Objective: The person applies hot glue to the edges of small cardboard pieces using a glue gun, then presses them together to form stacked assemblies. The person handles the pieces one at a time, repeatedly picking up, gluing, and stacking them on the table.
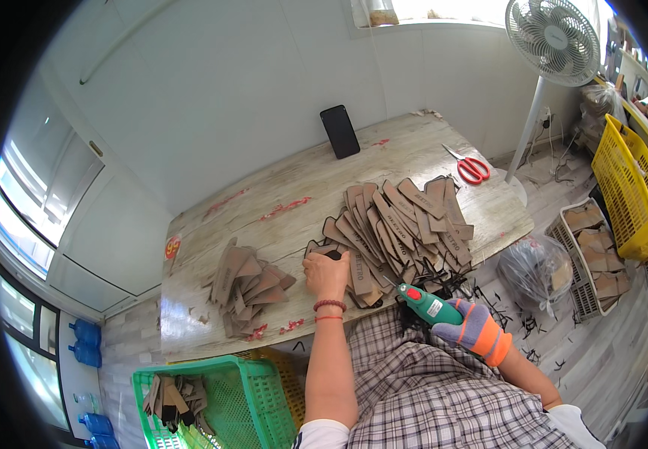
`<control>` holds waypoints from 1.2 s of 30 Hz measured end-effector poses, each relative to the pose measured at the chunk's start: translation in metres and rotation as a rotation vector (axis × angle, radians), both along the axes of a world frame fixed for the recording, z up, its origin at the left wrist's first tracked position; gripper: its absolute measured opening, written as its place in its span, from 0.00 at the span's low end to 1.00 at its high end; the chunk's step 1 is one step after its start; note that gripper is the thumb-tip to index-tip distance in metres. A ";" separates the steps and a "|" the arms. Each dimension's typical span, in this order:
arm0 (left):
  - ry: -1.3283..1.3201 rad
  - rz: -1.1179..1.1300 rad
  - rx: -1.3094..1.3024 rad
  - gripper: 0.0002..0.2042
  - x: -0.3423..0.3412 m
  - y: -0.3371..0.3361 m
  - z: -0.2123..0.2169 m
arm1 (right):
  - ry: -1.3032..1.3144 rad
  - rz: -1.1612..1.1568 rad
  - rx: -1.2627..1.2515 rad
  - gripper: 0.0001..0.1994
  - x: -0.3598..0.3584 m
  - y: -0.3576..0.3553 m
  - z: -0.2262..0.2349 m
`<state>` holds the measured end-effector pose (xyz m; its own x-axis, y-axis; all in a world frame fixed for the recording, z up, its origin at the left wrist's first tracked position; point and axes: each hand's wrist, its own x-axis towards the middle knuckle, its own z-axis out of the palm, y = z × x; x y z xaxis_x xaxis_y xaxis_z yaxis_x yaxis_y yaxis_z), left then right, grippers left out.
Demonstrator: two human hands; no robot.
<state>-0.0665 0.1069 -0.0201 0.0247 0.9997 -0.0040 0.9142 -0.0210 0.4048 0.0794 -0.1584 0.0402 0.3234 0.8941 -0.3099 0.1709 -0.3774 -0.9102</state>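
Observation:
My left hand [327, 275] is bare, with a red bead bracelet at the wrist. Its fingers are closed on a flat brown piece with dark edging [315, 245], at the left side of a fanned heap of such brown pieces [398, 224]. My right hand [475, 329] wears a grey-purple and orange glove. It grips a green handheld power tool [428, 305] with a red switch, whose thin tip points left toward the heap's front edge. A looser pile of brown pieces [245, 288] lies to the left of my left hand.
Black trimmings [447, 284] lie along the table's [197, 314] front edge and on the floor. Red-handled scissors [473, 170] and a black phone [340, 132] lie farther back. A green crate [256, 389] stands front left. At right are a fan [552, 41], a plastic bag [537, 273] and a yellow crate [627, 194].

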 end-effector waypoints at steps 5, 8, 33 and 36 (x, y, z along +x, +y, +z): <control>-0.142 -0.049 0.100 0.22 -0.017 -0.004 -0.026 | 0.008 -0.032 0.003 0.25 0.001 -0.002 -0.005; -0.477 -0.074 0.107 0.12 -0.045 -0.018 -0.032 | -0.021 -0.021 0.003 0.25 0.000 -0.002 0.002; -1.828 -0.060 -0.553 0.04 0.037 -0.111 0.027 | 0.110 -0.266 0.169 0.25 0.005 -0.003 0.003; -1.777 -0.113 -0.600 0.04 0.036 -0.117 0.026 | 0.104 -0.264 0.190 0.25 0.006 -0.003 0.003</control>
